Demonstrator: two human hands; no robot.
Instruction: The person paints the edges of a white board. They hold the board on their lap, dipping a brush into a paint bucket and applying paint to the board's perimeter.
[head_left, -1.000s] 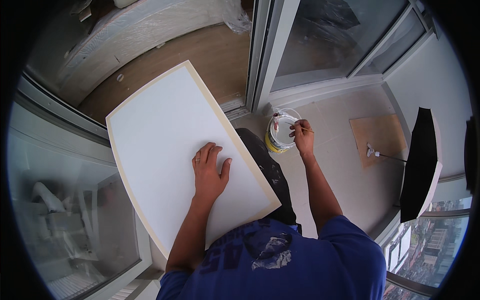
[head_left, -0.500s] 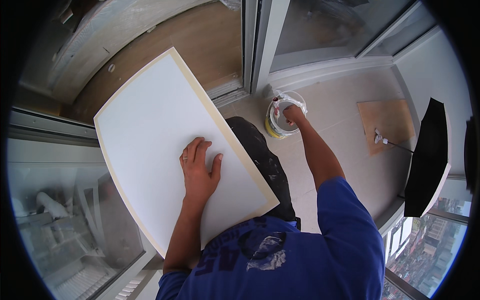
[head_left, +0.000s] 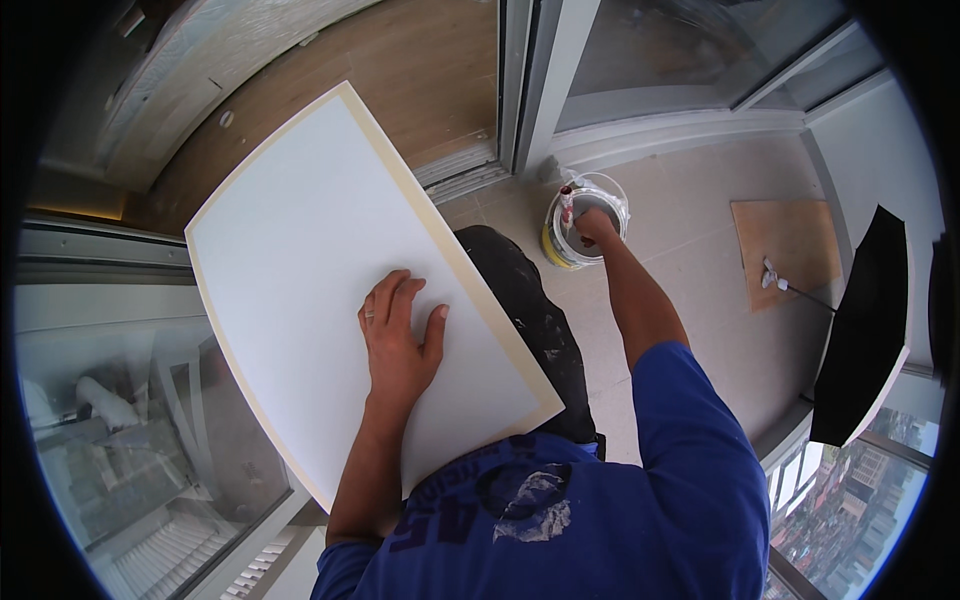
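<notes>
White board [head_left: 290, 220] beneath left hand [head_left: 400, 325], over dark trousers [head_left: 530, 320]; rests that hand released and loosely curled, apparently for steadying. Extends right hand [head_left: 597, 228] to mouth of bucket [head_left: 553, 243], placed likely for easy reach; cannot tell its grasp.

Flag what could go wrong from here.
1. The white panel lies across the lap with just the left hand on it; it might slide if the legs shift.
2. The right hand is down in the bucket, close to a red-and-white tool at the rim, and could knock it.
3. Coming out, that hand might drip onto the dark trousers beside the panel.
</notes>
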